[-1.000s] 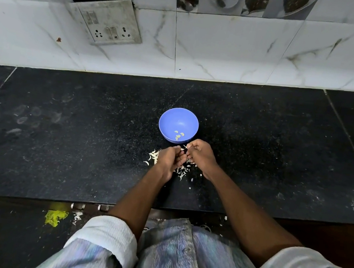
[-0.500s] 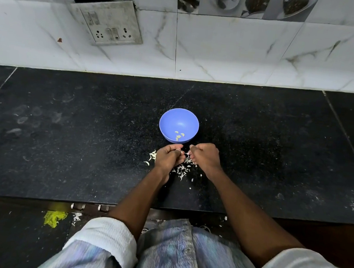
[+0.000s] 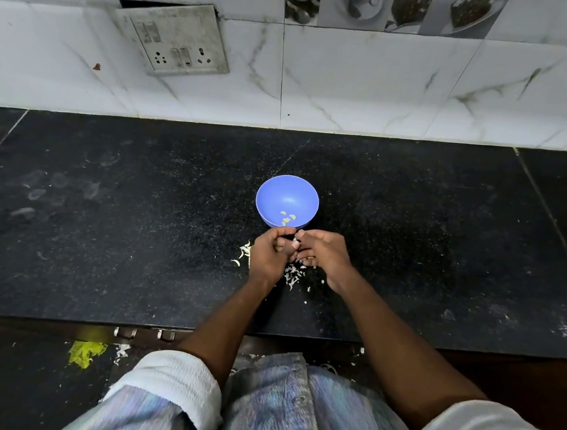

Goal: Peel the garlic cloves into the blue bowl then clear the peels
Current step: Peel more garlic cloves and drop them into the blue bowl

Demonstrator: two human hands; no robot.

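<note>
Head view: a garlic clove (image 3: pixel 294 243) is pinched between left hand (image 3: pixel 271 255) and right hand (image 3: pixel 321 256), mid-peeling; dropping into the blue bowl (image 3: pixel 288 199) likely follows.

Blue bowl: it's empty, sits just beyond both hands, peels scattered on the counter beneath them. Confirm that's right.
Not empty. The head view shows a few peeled cloves inside the blue bowl. The rest holds: it sits just beyond the left hand and right hand, with peels scattered on the counter beneath.
</note>
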